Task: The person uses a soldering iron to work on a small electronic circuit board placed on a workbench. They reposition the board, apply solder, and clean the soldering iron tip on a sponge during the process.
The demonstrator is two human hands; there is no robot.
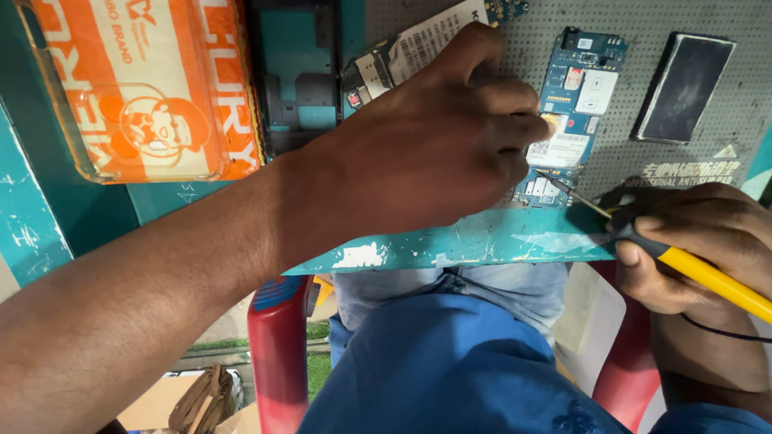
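A blue phone circuit board lies on a grey perforated mat at the bench's front edge. My left hand reaches across from the left, fingers curled and pressing on the board's left side. My right hand grips a yellow-handled soldering iron; its thin metal tip touches the board's lower end. A black cord runs off the handle at the right.
A clear plastic box with an orange label stands at the back left. A dark phone frame and another board with a white label lie behind my left hand. A black battery rests at the right. Below is a red chair.
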